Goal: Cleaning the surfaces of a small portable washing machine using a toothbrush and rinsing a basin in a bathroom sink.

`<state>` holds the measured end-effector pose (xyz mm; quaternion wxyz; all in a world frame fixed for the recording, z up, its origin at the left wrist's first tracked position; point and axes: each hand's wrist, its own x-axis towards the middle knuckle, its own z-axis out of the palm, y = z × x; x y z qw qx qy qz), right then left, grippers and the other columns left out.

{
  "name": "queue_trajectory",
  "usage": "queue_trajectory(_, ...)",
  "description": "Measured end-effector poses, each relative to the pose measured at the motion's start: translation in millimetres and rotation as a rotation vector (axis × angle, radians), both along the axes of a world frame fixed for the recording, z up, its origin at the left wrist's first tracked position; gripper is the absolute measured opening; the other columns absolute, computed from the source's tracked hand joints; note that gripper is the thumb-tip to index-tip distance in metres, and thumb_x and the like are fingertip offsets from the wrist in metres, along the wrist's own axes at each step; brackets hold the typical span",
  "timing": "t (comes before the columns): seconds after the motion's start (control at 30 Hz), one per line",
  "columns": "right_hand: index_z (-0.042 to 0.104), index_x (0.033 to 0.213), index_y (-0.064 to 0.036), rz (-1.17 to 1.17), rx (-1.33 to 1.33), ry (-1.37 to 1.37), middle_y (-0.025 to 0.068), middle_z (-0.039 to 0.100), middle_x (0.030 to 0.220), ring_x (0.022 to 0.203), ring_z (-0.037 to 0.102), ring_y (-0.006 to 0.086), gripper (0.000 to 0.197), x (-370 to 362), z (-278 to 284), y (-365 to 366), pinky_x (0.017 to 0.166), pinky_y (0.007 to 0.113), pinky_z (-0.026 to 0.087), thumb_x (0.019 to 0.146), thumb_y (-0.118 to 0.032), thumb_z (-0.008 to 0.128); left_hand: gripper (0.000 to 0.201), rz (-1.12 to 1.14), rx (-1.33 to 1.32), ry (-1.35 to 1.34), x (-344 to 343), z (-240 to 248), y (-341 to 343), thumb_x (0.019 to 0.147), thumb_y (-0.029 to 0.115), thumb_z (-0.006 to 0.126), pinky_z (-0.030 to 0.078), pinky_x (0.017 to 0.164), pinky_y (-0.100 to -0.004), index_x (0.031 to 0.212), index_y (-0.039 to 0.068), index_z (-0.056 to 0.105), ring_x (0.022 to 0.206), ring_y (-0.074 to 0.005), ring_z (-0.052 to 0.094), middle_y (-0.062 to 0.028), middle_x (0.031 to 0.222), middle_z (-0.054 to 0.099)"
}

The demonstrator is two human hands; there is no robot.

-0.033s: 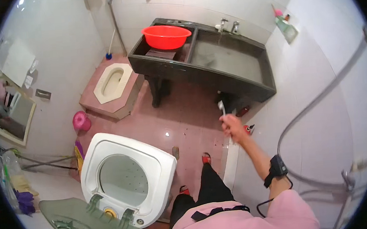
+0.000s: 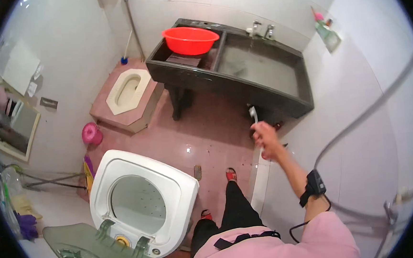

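My right hand (image 2: 266,139) is closed around the handle of a small white brush (image 2: 253,112). Its head points up and away from me, in front of the sink's near right side. The right arm reaches forward with a black device strapped to the forearm (image 2: 312,188). Below and ahead of the hand, a dark red bottle (image 2: 278,125) stands partly hidden near the wall. My left hand does not show.
A dark two-basin stone sink (image 2: 232,81) holds a red basin (image 2: 190,40) on its left side. A white top-loading washing machine (image 2: 184,183) stands at my left, its green lid (image 2: 75,243) raised. Beyond it are a squat toilet (image 2: 128,92) and pink bucket (image 2: 92,133). A hose (image 2: 359,120) hangs at right.
My right hand, with the brush, has moved slightly forward and to the right. The red item beside the hand is now more covered by it.
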<state>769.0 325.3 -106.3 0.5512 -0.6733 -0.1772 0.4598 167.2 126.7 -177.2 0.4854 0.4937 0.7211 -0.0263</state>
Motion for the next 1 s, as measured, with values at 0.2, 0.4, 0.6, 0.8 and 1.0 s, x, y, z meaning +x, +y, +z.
queue_trajectory(0.2,0.056,0.09,-0.0153,-0.039,-0.029,-0.41,-0.0025,0.046,0.065,0.053,0.042,0.0076,0.017,192.2,-31.8,147.8,0.046,0.023,0.034,0.089,-0.03,0.048,0.041,0.285,-0.096,0.072,66.4,46.0,-32.1,0.092,0.038,0.04,0.044,0.058,-0.0365,0.089,0.001,0.058,0.065,-0.0232,0.057,-0.0134,0.069,0.058)
queue_trajectory(0.4,0.052,0.095,-0.0139,0.162,-0.154,-0.47,-0.0032,0.041,0.06,0.049,0.04,0.0073,0.024,394.6,-139.1,233.3,0.042,0.023,0.032,0.087,-0.037,0.051,0.041,0.526,-0.121,0.053,193.0,71.2,-23.4,0.092,0.038,0.041,0.044,0.058,-0.0359,0.09,0.002,0.059,0.064,-0.0196,0.057,-0.0107,0.066,0.057)
queue_trajectory(0.6,0.05,0.111,-0.0116,0.161,-0.429,-0.596,0.0003,0.053,0.077,0.063,0.047,0.0101,0.032,489.0,-227.6,224.1,0.054,0.024,0.039,0.089,-0.034,0.05,0.038,0.582,-0.105,0.154,271.8,88.1,16.5,0.092,0.037,0.04,0.044,0.058,-0.0394,0.091,0.002,0.055,0.061,-0.0254,0.059,-0.0125,0.069,0.059)
queue_trajectory(0.8,0.048,0.119,-0.0104,0.257,-0.165,-0.92,0.0032,0.057,0.086,0.069,0.051,0.0123,0.04,402.2,-144.1,292.5,0.057,0.025,0.042,0.089,-0.037,0.049,0.025,0.514,0.055,0.062,281.0,89.4,94.4,0.093,0.024,0.042,0.045,0.061,-0.0331,0.093,0.003,0.056,0.065,-0.022,0.057,-0.0096,0.071,0.058)
queue_trajectory(1.0,0.054,0.117,-0.0015,1.002,0.221,-0.769,0.0089,0.056,0.114,0.095,0.054,0.0181,0.037,107.3,-32.6,320.3,0.082,0.03,0.043,0.093,-0.027,0.045,0.023,0.406,0.639,0.386,240.0,66.3,101.7,0.083,0.004,0.048,0.048,0.068,-0.038,0.104,0.002,0.056,0.077,-0.0339,0.06,-0.0167,0.086,0.061)
